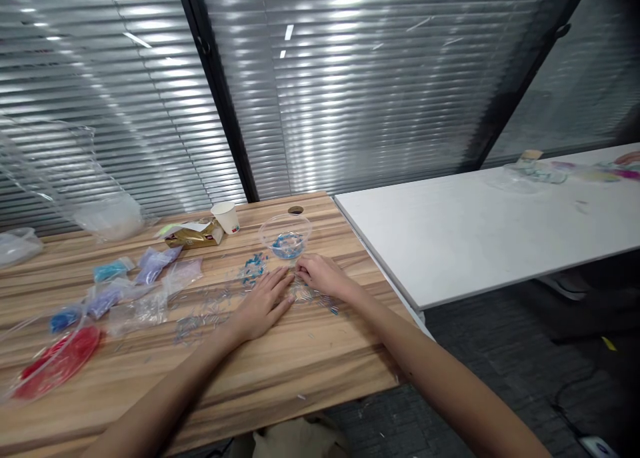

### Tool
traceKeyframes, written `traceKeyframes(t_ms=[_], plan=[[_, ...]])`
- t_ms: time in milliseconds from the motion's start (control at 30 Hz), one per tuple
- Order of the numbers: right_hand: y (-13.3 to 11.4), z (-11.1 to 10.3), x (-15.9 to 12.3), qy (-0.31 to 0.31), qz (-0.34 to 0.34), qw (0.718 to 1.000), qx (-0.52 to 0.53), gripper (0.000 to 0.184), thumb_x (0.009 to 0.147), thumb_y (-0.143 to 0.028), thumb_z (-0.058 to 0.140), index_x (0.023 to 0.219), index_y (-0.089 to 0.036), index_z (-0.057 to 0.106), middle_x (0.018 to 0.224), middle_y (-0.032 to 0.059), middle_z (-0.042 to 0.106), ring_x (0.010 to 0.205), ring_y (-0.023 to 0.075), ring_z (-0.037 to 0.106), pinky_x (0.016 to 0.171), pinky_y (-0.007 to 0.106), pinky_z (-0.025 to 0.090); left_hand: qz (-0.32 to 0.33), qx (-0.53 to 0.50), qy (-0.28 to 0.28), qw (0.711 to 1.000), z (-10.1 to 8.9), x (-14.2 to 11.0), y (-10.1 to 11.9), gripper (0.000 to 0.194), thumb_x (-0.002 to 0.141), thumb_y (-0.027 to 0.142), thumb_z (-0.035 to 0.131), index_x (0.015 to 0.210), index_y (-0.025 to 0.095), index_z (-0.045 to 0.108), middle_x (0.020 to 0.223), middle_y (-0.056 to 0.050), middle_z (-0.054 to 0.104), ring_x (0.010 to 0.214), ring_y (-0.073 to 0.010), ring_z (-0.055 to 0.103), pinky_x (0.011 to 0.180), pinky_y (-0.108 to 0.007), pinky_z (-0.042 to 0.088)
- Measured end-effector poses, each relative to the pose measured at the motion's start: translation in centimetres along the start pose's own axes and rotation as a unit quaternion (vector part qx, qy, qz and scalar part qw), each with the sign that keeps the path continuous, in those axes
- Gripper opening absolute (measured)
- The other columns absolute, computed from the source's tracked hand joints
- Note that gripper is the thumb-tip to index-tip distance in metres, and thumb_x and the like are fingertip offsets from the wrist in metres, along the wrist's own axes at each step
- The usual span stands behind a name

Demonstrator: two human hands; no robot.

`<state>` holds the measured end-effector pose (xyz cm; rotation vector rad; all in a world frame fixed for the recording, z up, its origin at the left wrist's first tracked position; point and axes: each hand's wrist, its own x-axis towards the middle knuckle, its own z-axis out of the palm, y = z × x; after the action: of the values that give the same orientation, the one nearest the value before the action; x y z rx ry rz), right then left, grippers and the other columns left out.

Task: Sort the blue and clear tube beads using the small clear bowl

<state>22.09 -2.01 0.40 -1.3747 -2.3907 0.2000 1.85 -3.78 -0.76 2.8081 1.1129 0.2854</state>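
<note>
My left hand (263,306) lies palm down on the wooden table, its fingers stretched out towards small scattered tube-shaped beads. My right hand (319,275) is just right of its fingertips, the fingers curled together close to the tabletop. Whatever those fingers pinch, if anything, is too small to tell. Around both hands lie clear and greyish bead pieces (207,308), with a few darker blue ones by my right wrist. A small pile of teal-blue beads (253,269) sits beyond my left fingers. Behind my right hand stands a clear round plastic bowl (270,226) with blue beads (289,245) inside.
Bags of blue and purple beads (155,265) and a red bag (63,361) lie on the left. Towards the window blinds stand a paper cup (227,217), a gold box (195,237) and a clear plastic bag (110,215). A white table (475,231) adjoins on the right.
</note>
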Motion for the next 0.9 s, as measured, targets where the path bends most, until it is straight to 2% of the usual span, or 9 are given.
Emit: traceKeyframes(t_ms=[533, 900], plan=[[0.29, 0.23, 0.00, 0.006, -0.011, 1.000, -0.002, 0.013, 0.088, -0.015, 0.051, 0.085, -0.015, 0.063, 0.088, 0.0067, 0.066, 0.082, 0.0166, 0.060, 0.068, 0.022, 0.038, 0.006, -0.016, 0.002, 1.000, -0.25, 0.02, 0.20, 0.051, 0.096, 0.044, 0.029, 0.137, 0.015, 0.038, 0.146, -0.013, 0.031, 0.136, -0.0253, 0.025, 0.112, -0.049, 0.021], [0.35, 0.29, 0.00, 0.011, -0.025, 1.000, -0.006, 0.015, 0.090, -0.016, 0.049, 0.087, -0.014, 0.064, 0.089, 0.0079, 0.066, 0.083, 0.0172, 0.060, 0.070, 0.023, 0.039, -0.001, -0.006, -0.016, 1.000, -0.34, 0.03, 0.29, 0.053, 0.097, 0.045, 0.026, 0.139, 0.014, 0.036, 0.147, -0.014, 0.028, 0.137, -0.0252, 0.023, 0.112, -0.049, 0.021]])
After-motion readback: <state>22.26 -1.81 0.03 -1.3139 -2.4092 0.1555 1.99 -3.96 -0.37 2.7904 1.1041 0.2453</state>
